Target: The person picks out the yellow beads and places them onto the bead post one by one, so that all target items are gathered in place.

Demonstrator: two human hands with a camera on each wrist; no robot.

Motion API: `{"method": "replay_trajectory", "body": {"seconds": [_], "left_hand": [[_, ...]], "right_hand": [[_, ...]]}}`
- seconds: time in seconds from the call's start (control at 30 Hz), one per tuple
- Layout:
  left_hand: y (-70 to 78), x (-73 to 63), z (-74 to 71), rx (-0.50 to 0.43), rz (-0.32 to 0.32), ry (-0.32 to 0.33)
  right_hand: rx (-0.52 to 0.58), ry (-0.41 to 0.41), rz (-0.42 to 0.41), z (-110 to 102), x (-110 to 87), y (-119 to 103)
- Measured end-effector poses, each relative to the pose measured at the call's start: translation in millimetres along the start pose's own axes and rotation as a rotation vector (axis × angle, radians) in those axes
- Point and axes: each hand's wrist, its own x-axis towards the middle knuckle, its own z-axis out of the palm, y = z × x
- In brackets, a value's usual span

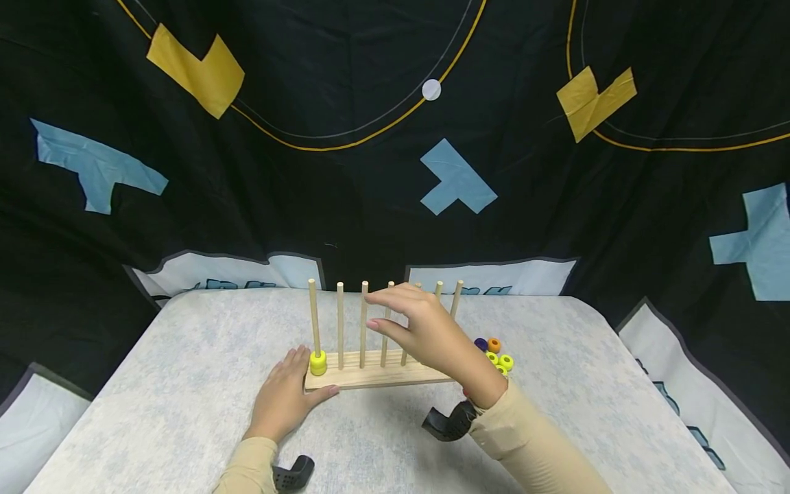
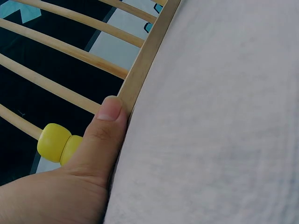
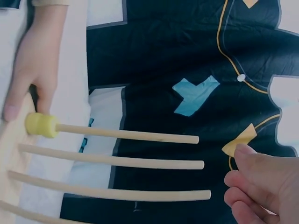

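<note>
"Why does the left hand (image 1: 282, 396) grip the wooden rack (image 1: 376, 377)?"
"Probably to steady it on the desk (image 1: 166, 391); yellow beads (image 1: 317, 364) sit on its leftmost peg (image 1: 314, 315)."
"And the right hand (image 1: 421, 324)?"
"Thumb and fingers parted, apparently empty, near bare pegs (image 1: 363, 336)."

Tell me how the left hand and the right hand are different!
The left hand is low, at one end of the wooden base; the right hand is raised near the pegs. The left hand's thumb lies against the base's edge, while the right hand's thumb is up in the air. Both hands are bare, below beige sleeves.
</note>
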Motion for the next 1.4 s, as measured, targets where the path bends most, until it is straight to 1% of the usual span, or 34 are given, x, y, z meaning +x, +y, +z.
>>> {"method": "replay_trajectory", "body": {"seconds": [0.23,0.37,0.43,0.57,0.73,0.83,0.97,1.07,1.2,1.4], "left_hand": [[-1.9,-0.7,2.4,0.010,0.017,0.007],[-2.2,-0.7,1.8,0.007,0.025,0.010],[-2.0,-0.6,1.3,0.003,0.026,0.009],[-1.5,0.0,0.7,-0.005,0.021,0.005],[-1.0,0.5,-0.4,-0.003,0.021,0.002],[-0.8,0.0,-0.8,-0.002,0.023,0.003],[-0.4,-0.8,-1.2,-0.005,0.017,-0.004],[-0.3,-0.9,-0.9,-0.004,0.014,-0.009],[-0.5,-0.3,-0.5,-0.004,0.018,-0.010],[-1.2,-0.5,-0.7,-0.007,0.020,-0.002]], "right_hand": [[-0.012,0.010,0.045,0.5,-38.3,9.5],[0.005,-0.001,0.129,-0.8,-62.8,18.7],[0.005,-0.004,0.184,-2.6,-74.7,24.6],[-0.016,0.006,0.276,-7.7,-99.2,40.7],[-0.029,0.014,0.400,-11.7,-135.5,73.8],[-0.040,-0.001,0.502,-13.6,-159.7,99.7],[-0.125,-0.039,0.648,-16.4,-189.1,132.2],[-0.178,-0.053,0.723,-16.9,-206.8,150.2],[-0.173,-0.042,0.774,-14.9,-220.1,162.8],[-0.153,-0.022,0.786,-10.0,-221.0,168.1]]}}
